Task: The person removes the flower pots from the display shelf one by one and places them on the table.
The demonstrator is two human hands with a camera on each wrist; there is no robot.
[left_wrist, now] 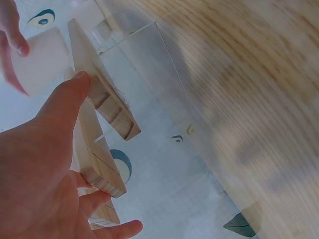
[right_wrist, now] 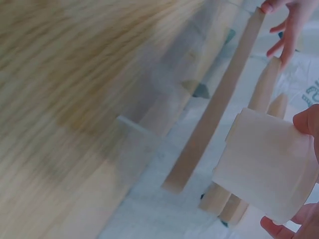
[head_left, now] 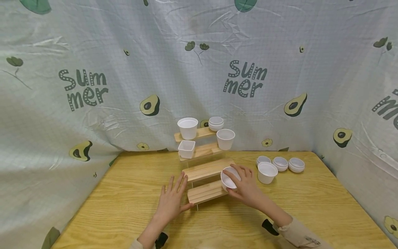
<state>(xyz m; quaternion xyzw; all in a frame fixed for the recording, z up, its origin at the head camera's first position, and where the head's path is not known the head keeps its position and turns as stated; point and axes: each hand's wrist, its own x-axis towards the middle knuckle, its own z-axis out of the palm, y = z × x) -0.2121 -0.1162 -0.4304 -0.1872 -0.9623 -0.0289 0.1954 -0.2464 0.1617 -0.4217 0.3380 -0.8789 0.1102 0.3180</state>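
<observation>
Right hand (head_left: 247, 186), seemingly half-curled, grips white cup (right_wrist: 266, 167).

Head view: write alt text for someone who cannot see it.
A person's right hand holds a white cup at the lower right of a four-step wooden stand; the left hand touches its left side. White containers stand on its upper two steps; four more sit on the table.

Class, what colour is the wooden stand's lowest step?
Light brown; the lowest step shows best in the head view.
</observation>
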